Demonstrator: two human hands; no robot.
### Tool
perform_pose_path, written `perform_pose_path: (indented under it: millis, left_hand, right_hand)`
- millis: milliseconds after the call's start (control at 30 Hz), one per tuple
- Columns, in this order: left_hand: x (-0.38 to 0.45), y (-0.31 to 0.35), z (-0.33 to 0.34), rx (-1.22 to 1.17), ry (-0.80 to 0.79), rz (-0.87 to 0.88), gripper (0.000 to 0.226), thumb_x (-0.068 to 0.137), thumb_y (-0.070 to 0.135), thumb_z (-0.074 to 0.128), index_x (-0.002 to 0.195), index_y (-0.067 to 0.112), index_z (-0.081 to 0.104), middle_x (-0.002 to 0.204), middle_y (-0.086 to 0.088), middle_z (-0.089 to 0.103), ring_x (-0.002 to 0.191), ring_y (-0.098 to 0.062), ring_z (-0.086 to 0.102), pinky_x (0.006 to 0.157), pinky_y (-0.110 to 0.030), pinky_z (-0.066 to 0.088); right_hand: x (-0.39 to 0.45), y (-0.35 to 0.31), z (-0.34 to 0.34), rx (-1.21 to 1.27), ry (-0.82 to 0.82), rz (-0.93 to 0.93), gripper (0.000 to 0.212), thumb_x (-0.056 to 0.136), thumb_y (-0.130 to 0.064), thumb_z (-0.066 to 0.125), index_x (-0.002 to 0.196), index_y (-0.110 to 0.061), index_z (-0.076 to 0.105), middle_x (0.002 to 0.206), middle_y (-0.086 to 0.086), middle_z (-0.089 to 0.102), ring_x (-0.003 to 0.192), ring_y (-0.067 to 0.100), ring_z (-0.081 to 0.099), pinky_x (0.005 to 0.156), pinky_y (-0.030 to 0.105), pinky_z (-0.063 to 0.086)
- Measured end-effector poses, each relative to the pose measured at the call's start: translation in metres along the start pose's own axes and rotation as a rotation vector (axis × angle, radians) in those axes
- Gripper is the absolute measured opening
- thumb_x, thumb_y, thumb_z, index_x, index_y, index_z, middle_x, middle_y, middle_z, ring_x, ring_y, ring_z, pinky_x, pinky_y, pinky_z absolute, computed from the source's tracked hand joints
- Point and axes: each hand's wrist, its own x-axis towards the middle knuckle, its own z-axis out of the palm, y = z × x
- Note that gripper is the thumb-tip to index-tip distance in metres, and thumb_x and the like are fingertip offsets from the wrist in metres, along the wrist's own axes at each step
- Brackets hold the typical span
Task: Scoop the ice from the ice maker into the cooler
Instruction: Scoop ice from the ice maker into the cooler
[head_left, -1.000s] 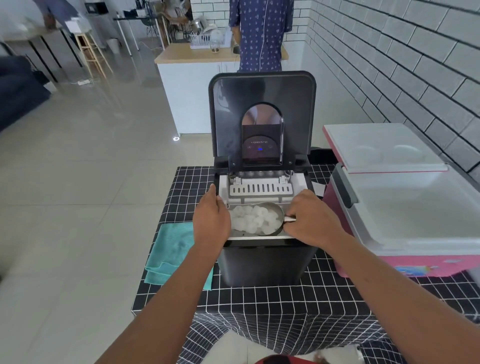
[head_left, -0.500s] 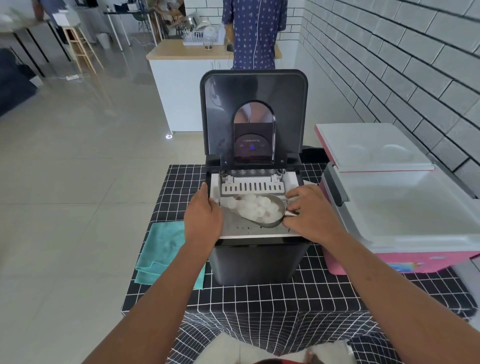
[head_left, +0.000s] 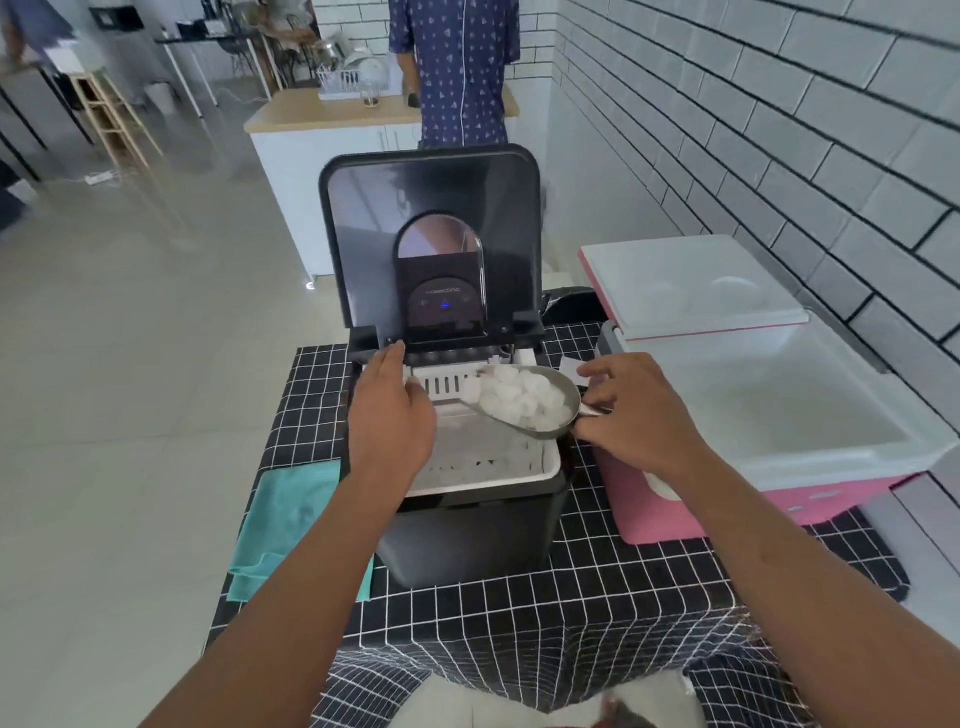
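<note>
The black glossy control panel (head_left: 444, 304) of the black boxy ice maker (head_left: 470, 525), standing just under its raised dark lid (head_left: 431, 197), is showing a short pale brand word, but the letters are coming out too small and blurred to read with certainty. Below that word a small blue indicator light (head_left: 444, 305) is glowing. No other text, number or label is reading clearly anywhere in view.
</note>
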Motion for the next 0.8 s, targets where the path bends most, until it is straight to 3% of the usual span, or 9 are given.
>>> perform_pose_path:
  millis: [167,233,300,400,433,533,667,733,800]
  left_hand:
    - [0.015,0.053,0.035,-0.132,-0.011,0.063,0.043,0.095,0.014,0.05,0.139,0.014,0.052,0.14,-0.003,0.054,0.122,-0.016,0.052,0.101,-0.023,0.034]
    - [0.017,0.075,0.054,-0.184,-0.05,0.07,0.042,0.094,0.016,0.053,0.137,0.016,0.054,0.137,-0.001,0.057,0.112,-0.012,0.056,0.1,-0.026,0.039]
    - [0.016,0.097,0.075,-0.271,-0.116,0.068,0.041,0.095,0.016,0.053,0.135,0.016,0.055,0.135,-0.001,0.058,0.115,-0.015,0.058,0.102,-0.034,0.046]
    - [0.01,0.131,0.11,-0.317,-0.221,0.065,0.04,0.096,0.015,0.05,0.135,0.021,0.054,0.134,0.005,0.058,0.106,0.004,0.056,0.088,-0.007,0.039]
    - [0.008,0.143,0.122,-0.312,-0.258,0.074,0.04,0.096,0.015,0.049,0.135,0.021,0.054,0.132,0.006,0.058,0.103,0.006,0.056,0.084,-0.004,0.037]
    - [-0.004,0.17,0.159,-0.256,-0.375,0.098,0.04,0.094,0.011,0.046,0.13,0.023,0.057,0.119,0.007,0.058,0.107,-0.014,0.057,0.091,-0.024,0.044]
    - [-0.021,0.182,0.21,0.031,-0.439,0.041,0.035,0.091,0.017,0.048,0.124,0.005,0.049,0.126,-0.011,0.047,0.118,-0.027,0.044,0.1,-0.035,0.039]
    - [-0.028,0.177,0.222,0.112,-0.452,-0.01,0.059,0.093,0.021,0.048,0.142,-0.004,0.03,0.15,-0.019,0.026,0.139,-0.031,0.026,0.113,-0.037,0.031]
    - [-0.037,0.178,0.237,0.126,-0.443,-0.057,0.075,0.093,0.017,0.047,0.152,-0.004,0.006,0.162,-0.015,-0.001,0.149,-0.029,0.003,0.119,-0.035,0.018]
  right_hand:
    - [0.001,0.039,-0.045,-0.01,0.049,0.06,0.02,0.06,-0.034,0.08,0.076,-0.024,0.076,0.109,-0.022,0.058,0.108,0.002,0.039,0.081,0.021,0.033]
    - [0.001,0.061,-0.062,0.004,0.077,0.102,0.019,0.059,-0.034,0.081,0.074,-0.025,0.074,0.104,-0.023,0.058,0.105,0.0,0.041,0.075,0.013,0.032]
    - [0.0,0.087,-0.079,0.002,0.091,0.145,0.02,0.059,-0.03,0.081,0.077,-0.023,0.074,0.102,-0.02,0.061,0.105,0.004,0.048,0.075,0.015,0.037]
    - [-0.004,0.13,-0.103,-0.047,0.088,0.2,0.023,0.061,-0.027,0.081,0.081,-0.016,0.078,0.102,-0.011,0.066,0.102,0.014,0.057,0.081,0.029,0.049]
    - [-0.006,0.143,-0.109,-0.063,0.083,0.229,0.024,0.061,-0.027,0.081,0.082,-0.015,0.078,0.101,-0.01,0.067,0.101,0.015,0.058,0.08,0.029,0.049]
    - [-0.008,0.18,-0.122,-0.133,0.044,0.3,0.024,0.063,-0.029,0.077,0.082,-0.015,0.078,0.1,-0.008,0.068,0.097,0.015,0.06,0.076,0.029,0.049]
    - [-0.009,0.219,-0.123,-0.218,-0.023,0.393,0.023,0.065,-0.029,0.071,0.077,-0.01,0.075,0.089,0.002,0.069,0.083,0.021,0.064,0.07,0.035,0.056]
    - [-0.007,0.228,-0.117,-0.262,-0.071,0.429,0.019,0.067,-0.028,0.069,0.069,-0.009,0.072,0.076,0.005,0.067,0.072,0.024,0.064,0.061,0.033,0.055]
    - [-0.006,0.247,-0.11,-0.316,-0.135,0.451,0.016,0.07,-0.025,0.068,0.064,-0.01,0.068,0.063,0.003,0.061,0.06,0.023,0.059,0.047,0.024,0.043]
